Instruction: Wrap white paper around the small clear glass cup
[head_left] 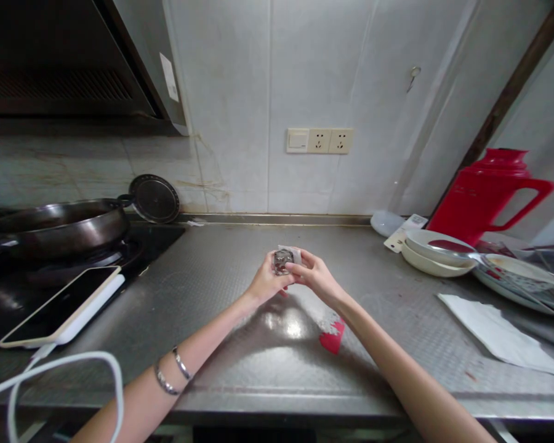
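Above the middle of the metal counter, my two hands meet around a small dark, shiny object (283, 261) with a pale, whitish piece along its upper right side. Its exact kind is too small to make out. My left hand (268, 278) grips it from the left and below, fingers curled round it. From the right, my right hand (314, 277) pinches it, with the thumb across its front. Beneath the right forearm, a red patch (332, 336) with a ragged whitish edge shows on the counter. Two silvery bangles (167, 376) circle my left forearm.
A pan (60, 227) sits on the black stove at left, near a phone (64, 304) with a white cable (113, 369). On the right are a red thermos jug (482, 197), stacked bowls (436, 261), a plate (503, 280) and a white paper sheet (498, 332).
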{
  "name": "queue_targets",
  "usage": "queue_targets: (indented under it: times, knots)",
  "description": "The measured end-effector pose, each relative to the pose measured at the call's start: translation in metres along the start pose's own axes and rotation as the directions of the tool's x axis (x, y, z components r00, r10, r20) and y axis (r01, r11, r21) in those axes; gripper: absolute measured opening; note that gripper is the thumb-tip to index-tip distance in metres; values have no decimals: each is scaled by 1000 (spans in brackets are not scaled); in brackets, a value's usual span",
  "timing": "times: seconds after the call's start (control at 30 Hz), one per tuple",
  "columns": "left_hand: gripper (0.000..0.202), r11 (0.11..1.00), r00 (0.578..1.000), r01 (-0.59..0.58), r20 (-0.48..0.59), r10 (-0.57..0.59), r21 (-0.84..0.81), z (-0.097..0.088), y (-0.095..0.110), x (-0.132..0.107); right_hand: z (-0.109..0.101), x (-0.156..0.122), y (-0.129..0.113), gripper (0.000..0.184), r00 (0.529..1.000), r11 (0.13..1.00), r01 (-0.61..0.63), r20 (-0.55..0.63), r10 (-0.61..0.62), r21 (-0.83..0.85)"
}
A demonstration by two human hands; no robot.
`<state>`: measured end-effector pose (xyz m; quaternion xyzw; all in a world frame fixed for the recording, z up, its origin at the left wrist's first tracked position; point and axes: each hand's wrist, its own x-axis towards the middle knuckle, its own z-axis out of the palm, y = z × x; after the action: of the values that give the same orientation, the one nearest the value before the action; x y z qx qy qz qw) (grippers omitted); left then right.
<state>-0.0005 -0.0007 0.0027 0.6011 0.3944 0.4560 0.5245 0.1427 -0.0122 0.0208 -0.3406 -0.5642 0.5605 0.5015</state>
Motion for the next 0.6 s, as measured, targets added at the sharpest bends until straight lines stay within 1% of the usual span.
queue_targets:
  times: [0.07, 0.1, 0.17, 0.23, 0.33, 0.43, 0.5, 0.6]
  knots:
    - [101, 1000, 999, 13, 52, -14, 23, -3, -4, 2, 0, 0, -2, 47, 999, 999, -22, -38, 21, -29]
    - [111, 999, 996, -3, 86, -2, 54, -6, -5, 3, -1, 0, -4, 45, 998, 998, -38, -59, 35, -43]
    - [125, 982, 986, -89, 157, 63, 164, -10, -6, 4, -1, 0, -5, 44, 994, 996, -72, -89, 68, -46]
    - [131, 931, 970, -205, 193, 151, 301, -13, -5, 3, -3, 1, -4, 43, 991, 995, -98, -87, 97, -8]
    - [132, 815, 946, -322, 190, 262, 482, -16, 0, 0, -4, 2, -1, 42, 986, 987, -142, -73, 148, 82]
    - [130, 732, 915, -404, 223, 337, 548, -18, -1, -1, -5, 4, 4, 43, 980, 972, -182, -54, 191, 145]
    - [125, 726, 911, -412, 225, 346, 550, -18, -4, 0, -5, 4, 5, 43, 978, 969, -194, -42, 202, 154]
    - [109, 770, 930, -366, 168, 328, 522, -17, -9, 3, -4, 5, 5, 45, 975, 965, -207, -51, 218, 158]
